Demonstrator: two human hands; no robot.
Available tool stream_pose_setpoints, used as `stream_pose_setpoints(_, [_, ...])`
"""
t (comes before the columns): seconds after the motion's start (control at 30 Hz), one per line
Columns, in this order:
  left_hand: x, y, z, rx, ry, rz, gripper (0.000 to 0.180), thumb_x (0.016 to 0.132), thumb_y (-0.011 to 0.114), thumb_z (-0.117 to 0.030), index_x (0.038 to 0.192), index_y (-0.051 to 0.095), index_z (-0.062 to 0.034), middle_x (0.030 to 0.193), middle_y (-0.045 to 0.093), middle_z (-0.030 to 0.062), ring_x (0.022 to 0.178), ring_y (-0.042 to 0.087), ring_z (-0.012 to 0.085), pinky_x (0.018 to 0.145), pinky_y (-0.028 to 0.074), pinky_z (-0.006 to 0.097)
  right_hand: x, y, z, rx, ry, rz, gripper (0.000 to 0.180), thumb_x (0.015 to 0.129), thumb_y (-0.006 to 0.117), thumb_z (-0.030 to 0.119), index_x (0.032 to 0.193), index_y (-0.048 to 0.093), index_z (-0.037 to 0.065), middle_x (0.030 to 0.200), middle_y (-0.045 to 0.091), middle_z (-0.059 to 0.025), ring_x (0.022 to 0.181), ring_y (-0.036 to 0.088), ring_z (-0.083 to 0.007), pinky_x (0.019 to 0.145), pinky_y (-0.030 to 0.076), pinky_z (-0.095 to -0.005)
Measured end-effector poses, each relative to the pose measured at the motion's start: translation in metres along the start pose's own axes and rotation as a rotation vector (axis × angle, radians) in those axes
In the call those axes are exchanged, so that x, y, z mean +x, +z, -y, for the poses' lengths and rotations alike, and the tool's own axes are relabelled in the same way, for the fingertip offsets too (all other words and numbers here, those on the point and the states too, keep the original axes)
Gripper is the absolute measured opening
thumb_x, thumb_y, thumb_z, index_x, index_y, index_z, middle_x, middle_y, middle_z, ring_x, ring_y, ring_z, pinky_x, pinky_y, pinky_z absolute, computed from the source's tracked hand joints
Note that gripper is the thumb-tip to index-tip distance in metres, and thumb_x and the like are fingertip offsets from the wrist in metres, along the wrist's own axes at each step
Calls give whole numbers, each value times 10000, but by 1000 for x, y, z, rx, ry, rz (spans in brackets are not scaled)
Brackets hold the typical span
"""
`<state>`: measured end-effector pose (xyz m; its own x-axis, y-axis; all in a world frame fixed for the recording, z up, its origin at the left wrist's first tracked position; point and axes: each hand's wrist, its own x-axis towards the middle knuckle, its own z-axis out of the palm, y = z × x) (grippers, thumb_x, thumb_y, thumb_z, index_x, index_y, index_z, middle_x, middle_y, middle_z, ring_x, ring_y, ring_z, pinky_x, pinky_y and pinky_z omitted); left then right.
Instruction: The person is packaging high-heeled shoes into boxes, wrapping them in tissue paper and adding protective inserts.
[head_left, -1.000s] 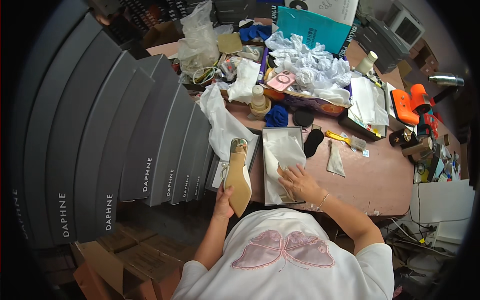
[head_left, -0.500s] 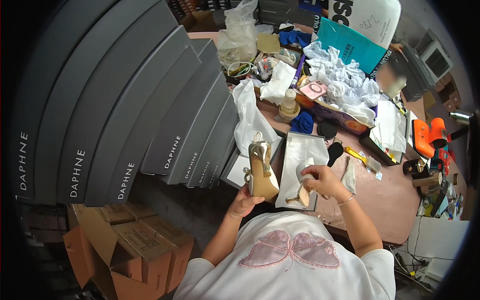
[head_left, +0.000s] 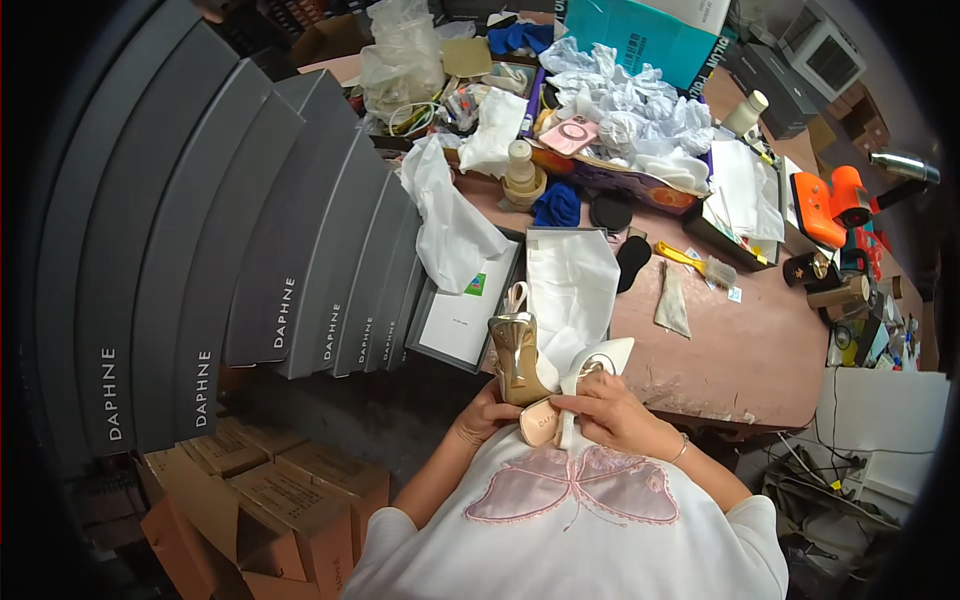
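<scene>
A stack of dark grey boxes (head_left: 200,280) fills the space left of the tissue-lined box (head_left: 569,231), its lids facing the person. The pinkish table (head_left: 745,350) spreads under that box and out to its right. Brown cartons (head_left: 310,500) stand lower, to the near left of it. Beyond its far end sits a patterned tray (head_left: 630,188), heaped with crumpled white paper (head_left: 650,115). Just left of the box lies a white-card box (head_left: 510,256), loose tissue (head_left: 445,220) draped over its far part.

Two shoes are held up at the near end of the tissue-lined box, close to the person's shirt — the gold-heeled shoe (head_left: 517,365) on the left, the white shoe (head_left: 612,353) on the right, its pointed toe aimed away and its insole toward the person. The left hand (head_left: 485,411) is curled closed around the gold-heeled shoe. The right hand (head_left: 612,412) is mostly closed over the white shoe, index finger stretched toward the other — whether the shoes touch, I cannot tell.

Right of the box lie a yellow-handled brush (head_left: 700,262) and a pale pouch (head_left: 673,302); beyond its far end, a pink phone (head_left: 569,135) rests on the tray.
</scene>
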<state>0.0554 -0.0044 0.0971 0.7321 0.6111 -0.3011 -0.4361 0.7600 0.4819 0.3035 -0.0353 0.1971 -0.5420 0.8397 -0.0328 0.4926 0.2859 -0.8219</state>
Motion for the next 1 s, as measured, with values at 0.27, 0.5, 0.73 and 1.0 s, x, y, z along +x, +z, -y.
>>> stream_pose_setpoints(0.27, [38, 21, -11, -204, 60, -79, 702, 685, 605, 19, 1354, 423, -93, 1265, 545, 98, 1219, 501, 262, 1068, 358, 435, 17, -12, -40, 70, 75, -253, 686, 751, 656, 45, 1391, 422, 122, 1187, 555, -125, 1066, 553, -280, 889, 439, -368])
stream_pose_setpoints(0.5, [55, 23, -50, 135, 197, 4, 588, 699, 580, -3, 1277, 479, -33, 1170, 585, 86, 1140, 549, 252, 1023, 404, 416, -3, -66, -60, 1290, 146, -443, 510, 847, 640, 168, 1294, 459, 4, 1181, 582, -108, 1079, 570, -186, 956, 451, -328])
stream_pose_setpoints(0.73, [54, 49, -23, 88, -69, 62, 613, 710, 587, -15, 1310, 459, -20, 1184, 582, 81, 1120, 558, 203, 999, 417, 354, -11, -35, -90, 1497, 101, -423, 606, 921, 579, 386, 1367, 392, 21, 1243, 543, -106, 1135, 540, -173, 957, 454, -318])
stream_pose_setpoints(1.0, [62, 58, -22, 169, -153, 82, 594, 716, 588, -1, 1300, 480, -3, 1183, 594, 83, 1124, 557, 193, 1010, 404, 342, -13, -43, -85, 1506, 68, -346, 627, 919, 600, 348, 1404, 342, 46, 1250, 543, -99, 1123, 552, -165, 948, 462, -307])
